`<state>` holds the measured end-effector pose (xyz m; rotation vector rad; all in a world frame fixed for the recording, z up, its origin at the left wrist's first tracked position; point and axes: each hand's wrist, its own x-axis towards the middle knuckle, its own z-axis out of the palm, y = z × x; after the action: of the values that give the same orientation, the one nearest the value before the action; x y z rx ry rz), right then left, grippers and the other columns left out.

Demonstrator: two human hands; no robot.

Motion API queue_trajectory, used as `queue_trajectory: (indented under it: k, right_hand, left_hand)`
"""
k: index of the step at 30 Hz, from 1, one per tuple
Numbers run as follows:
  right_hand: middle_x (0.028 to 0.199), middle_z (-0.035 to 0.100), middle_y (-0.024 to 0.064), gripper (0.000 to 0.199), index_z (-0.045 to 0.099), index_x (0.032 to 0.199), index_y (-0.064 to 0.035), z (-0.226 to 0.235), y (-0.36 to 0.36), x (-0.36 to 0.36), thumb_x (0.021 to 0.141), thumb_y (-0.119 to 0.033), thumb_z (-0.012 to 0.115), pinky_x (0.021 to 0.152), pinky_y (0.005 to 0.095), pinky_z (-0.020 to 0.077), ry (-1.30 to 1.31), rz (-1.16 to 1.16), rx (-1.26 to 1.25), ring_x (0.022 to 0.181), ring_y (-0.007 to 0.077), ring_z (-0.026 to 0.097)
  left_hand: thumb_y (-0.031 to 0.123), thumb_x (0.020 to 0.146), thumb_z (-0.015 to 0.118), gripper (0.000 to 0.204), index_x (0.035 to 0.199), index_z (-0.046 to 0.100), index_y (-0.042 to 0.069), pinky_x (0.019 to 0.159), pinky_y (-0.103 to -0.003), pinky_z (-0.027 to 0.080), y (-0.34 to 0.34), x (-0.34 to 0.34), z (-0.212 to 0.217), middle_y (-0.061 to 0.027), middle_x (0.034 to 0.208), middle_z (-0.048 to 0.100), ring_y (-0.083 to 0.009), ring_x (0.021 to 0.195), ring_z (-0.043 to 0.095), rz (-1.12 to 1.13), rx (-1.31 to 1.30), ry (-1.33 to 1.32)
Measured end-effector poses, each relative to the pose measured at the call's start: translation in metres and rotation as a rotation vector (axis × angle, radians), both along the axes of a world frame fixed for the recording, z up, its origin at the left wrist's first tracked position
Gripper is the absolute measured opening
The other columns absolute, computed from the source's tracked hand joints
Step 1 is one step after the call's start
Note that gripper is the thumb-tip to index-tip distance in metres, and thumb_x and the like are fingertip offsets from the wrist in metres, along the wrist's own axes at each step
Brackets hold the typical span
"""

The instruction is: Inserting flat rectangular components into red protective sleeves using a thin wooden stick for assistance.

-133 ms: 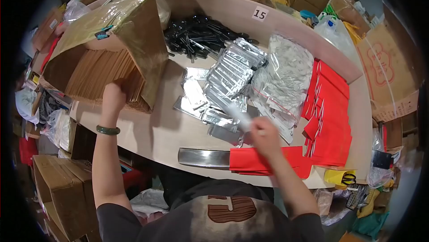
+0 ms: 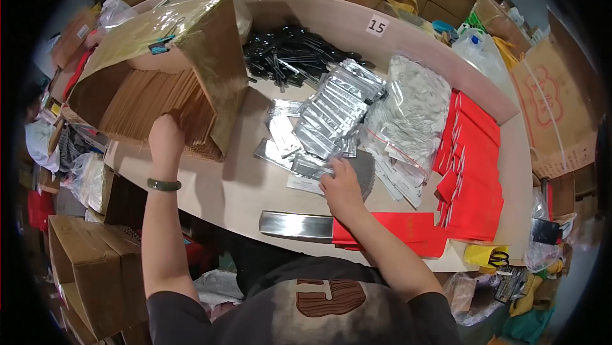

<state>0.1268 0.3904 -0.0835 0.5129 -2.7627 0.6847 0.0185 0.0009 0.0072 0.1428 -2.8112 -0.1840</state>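
My left hand (image 2: 167, 136) reaches to the front of a tight row of brown paper sleeves (image 2: 145, 104) inside a tilted cardboard box (image 2: 224, 77). Its fingertips are hidden against the sleeves, so its grip does not show. Among silver foil packets (image 2: 328, 114) in the middle of the table, my right hand (image 2: 343, 189) bends its fingers down at the near edge of the pile. A flat white packet (image 2: 305, 183) sticks out to the left from under its thumb and seems held there. Beneath that forearm lie red paper sleeves (image 2: 401, 230) and a shiny metal strip (image 2: 296, 225).
Black plastic spoons (image 2: 287, 55) lie heaped at the back. Right of the foil packets rests a clear bag of small white packets (image 2: 414, 100), then overlapping red sleeves (image 2: 472, 166). A yellow holder with black scissors (image 2: 484, 256) hangs at the front right edge. A raised board rims the table's back.
My right hand has moved left and forward onto the foil pile, bringing the white packet with it. My left hand stays at the brown sleeves. The whole view has shifted slightly.
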Motion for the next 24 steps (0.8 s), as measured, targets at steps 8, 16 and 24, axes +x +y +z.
queue_trajectory:
  k: [8, 16, 24]
  right_hand:
    - [0.094, 0.061, 0.0149, 0.008, 0.058, 0.086, -0.0008, 0.042, 0.003, 0.025, 0.085, -0.007, 0.062, 0.072, 0.0413, 0.0508, -0.154, 0.263, -0.286, 0.084, 0.0363, 0.061]
    - [0.099, 0.060, 0.0126, 0.014, 0.059, 0.087, -0.0034, 0.028, 0.000, 0.062, 0.080, -0.011, 0.068, 0.082, 0.0419, 0.0445, -0.014, 0.198, -0.055, 0.096, 0.0312, 0.057]
    - [0.119, 0.058, 0.0198, 0.026, 0.059, 0.088, -0.0014, 0.047, 0.040, 0.076, 0.075, -0.016, 0.076, 0.094, 0.0492, 0.0430, -0.163, 0.196, -0.083, 0.111, 0.0393, 0.054]
  left_hand:
    - [0.012, 0.101, 0.056, 0.018, 0.109, 0.064, -0.001, 0.076, -0.022, 0.045, 0.000, 0.149, -0.069, -0.0004, 0.096, 0.064, -0.0063, 0.084, 0.054, 0.145, 1.095, 0.314]
    - [0.011, 0.095, 0.064, 0.012, 0.097, 0.064, 0.000, 0.074, -0.021, 0.043, 0.082, 0.189, -0.083, 0.0030, 0.083, 0.059, -0.0056, 0.080, 0.052, -0.177, 1.240, -0.344]
    - [0.005, 0.089, 0.069, 0.010, 0.089, 0.062, -0.001, 0.068, -0.023, 0.050, 0.072, 0.172, -0.075, 0.0002, 0.077, 0.062, -0.0065, 0.071, 0.058, -0.223, 1.187, -0.606]
